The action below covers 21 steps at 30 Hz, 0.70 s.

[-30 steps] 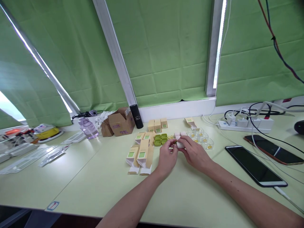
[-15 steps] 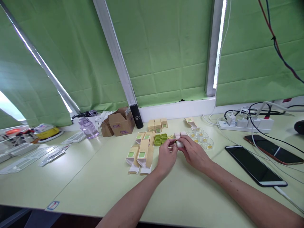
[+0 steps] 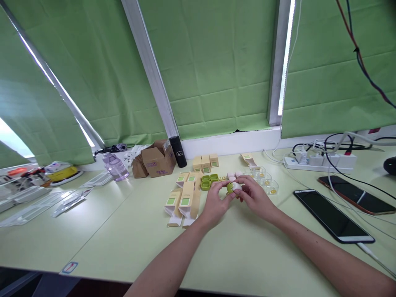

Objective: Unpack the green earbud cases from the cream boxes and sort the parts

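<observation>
Between my two hands is a small rounded piece, green on its left side and white on its right (image 3: 236,186). My left hand (image 3: 217,203) pinches its green side with thumb and fingers. On the white side, the fingers of my right hand (image 3: 256,198) are closed. Just behind the hands sit pinkish-white rounded pieces (image 3: 231,176). Green square cups (image 3: 205,185) stand left of them, with small yellow bits (image 3: 222,178) alongside. Clear plastic cups with yellow centres (image 3: 272,189) lie to the right, partly hidden by my right hand.
Opened beige cartons (image 3: 187,194) lie left of my hands, with several small beige boxes (image 3: 205,163) behind. A black cylinder (image 3: 177,152) and a cardboard box (image 3: 158,160) stand farther back. Phones (image 3: 332,215) and a power strip (image 3: 321,161) with cables are at the right.
The piece between my hands has turned and shows its green side more plainly. My fingers have shifted around it, the left ones opening outward slightly. Things on the table stay put.
</observation>
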Each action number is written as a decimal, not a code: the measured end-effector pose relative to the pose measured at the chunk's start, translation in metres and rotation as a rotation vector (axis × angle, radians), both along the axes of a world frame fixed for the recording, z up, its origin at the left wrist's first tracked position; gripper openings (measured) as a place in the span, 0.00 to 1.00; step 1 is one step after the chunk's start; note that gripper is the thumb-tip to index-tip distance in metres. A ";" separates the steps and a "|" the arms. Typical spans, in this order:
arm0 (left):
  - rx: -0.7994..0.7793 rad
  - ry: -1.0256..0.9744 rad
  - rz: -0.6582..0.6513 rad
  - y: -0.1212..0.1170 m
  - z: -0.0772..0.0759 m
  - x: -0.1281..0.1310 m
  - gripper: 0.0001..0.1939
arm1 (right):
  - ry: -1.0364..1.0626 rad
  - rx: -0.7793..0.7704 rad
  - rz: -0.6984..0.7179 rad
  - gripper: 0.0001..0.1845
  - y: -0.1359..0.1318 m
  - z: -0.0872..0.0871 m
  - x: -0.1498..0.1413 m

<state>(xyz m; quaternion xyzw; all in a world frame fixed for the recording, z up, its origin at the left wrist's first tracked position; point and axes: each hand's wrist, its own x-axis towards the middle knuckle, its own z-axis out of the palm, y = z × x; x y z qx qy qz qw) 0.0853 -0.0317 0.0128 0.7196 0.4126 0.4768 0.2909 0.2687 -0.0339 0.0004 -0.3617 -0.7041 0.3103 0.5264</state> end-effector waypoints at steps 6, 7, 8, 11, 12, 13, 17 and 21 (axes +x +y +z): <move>-0.011 -0.009 0.054 -0.001 0.002 0.005 0.20 | 0.134 -0.088 0.016 0.15 0.002 -0.002 -0.004; -0.005 -0.008 0.059 -0.001 0.002 0.005 0.20 | 0.150 -0.096 0.015 0.15 0.002 -0.003 -0.004; 0.000 -0.007 0.066 -0.002 0.002 0.006 0.19 | 0.164 -0.105 0.014 0.16 0.002 -0.002 -0.005; 0.006 -0.003 0.082 -0.002 0.002 0.006 0.19 | 0.213 -0.137 0.021 0.18 0.000 -0.002 -0.008; 0.007 0.001 0.086 -0.002 0.002 0.006 0.19 | 0.231 -0.151 0.026 0.19 0.000 -0.001 -0.009; 0.009 0.005 0.089 -0.002 0.002 0.007 0.19 | 0.250 -0.167 0.029 0.20 0.000 -0.001 -0.010; 0.017 0.017 0.108 -0.002 0.000 0.008 0.19 | 0.327 -0.249 0.038 0.23 0.001 -0.002 -0.013; 0.034 -0.003 0.132 0.002 -0.003 0.005 0.19 | 0.529 -0.349 0.070 0.26 0.007 -0.002 -0.006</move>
